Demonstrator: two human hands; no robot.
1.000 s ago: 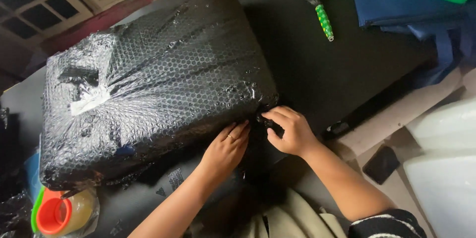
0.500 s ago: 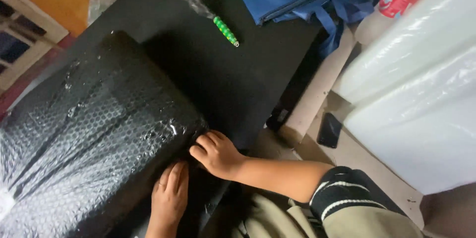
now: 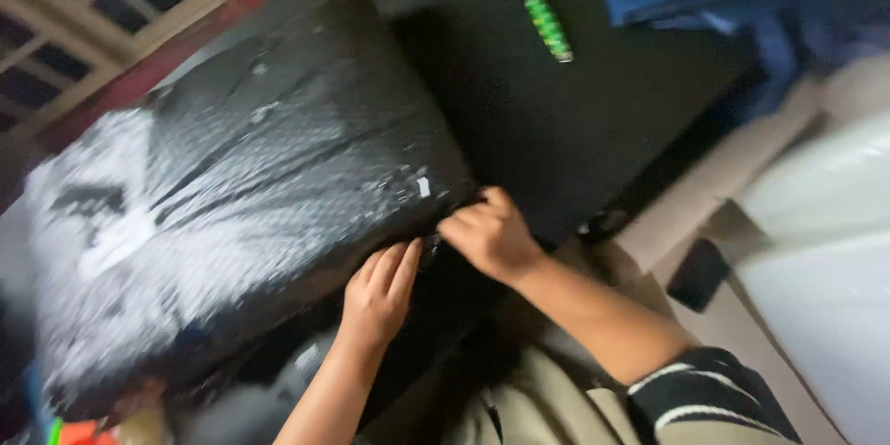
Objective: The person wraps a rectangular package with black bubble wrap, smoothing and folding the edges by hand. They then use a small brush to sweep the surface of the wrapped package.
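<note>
motion-blurred wrapped parcel, right fingers curled under
</note>
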